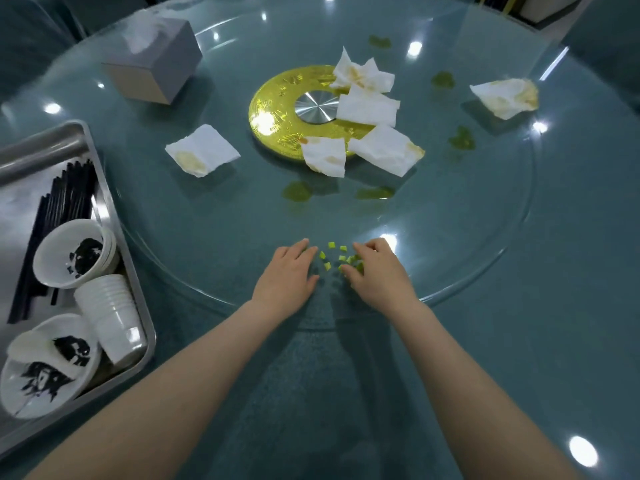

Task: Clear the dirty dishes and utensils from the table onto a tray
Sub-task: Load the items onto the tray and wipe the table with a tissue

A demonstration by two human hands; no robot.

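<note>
Both hands are laid on the glass turntable (467, 216) near its front edge, either side of a scatter of small green bits (337, 259).

Left hand (285, 277): palm down, fingers straight and close together, flat on the glass, nothing held. Its fingertips are just beside the leftmost green bits.

Right hand (375, 271): fingers bent, tips drawn down onto the green bits at the right of the scatter. Some bits are touched or covered by the fingertips; whether any is actually pinched cannot be told.

Metal tray (114, 209) is seen at the left edge of the table. Loaded on it: black chopsticks (59, 202) along the far side, a stack of white bowls (74, 252) with black markings, a stack of white cups (110, 315) lying tilted, and a white plate (45, 372) with a black pattern at the near end. Bowls and cups are touching.

On the turntable: a gold disc (273, 112) with a silver hub at the centre, stained paper napkins (367, 105) piled on and around it, one more napkin (202, 150) to the left, one crumpled napkin (505, 98) far right. Green smears (298, 192) are spotted on the glass. A grey tissue box (156, 64) is placed far left.
</note>
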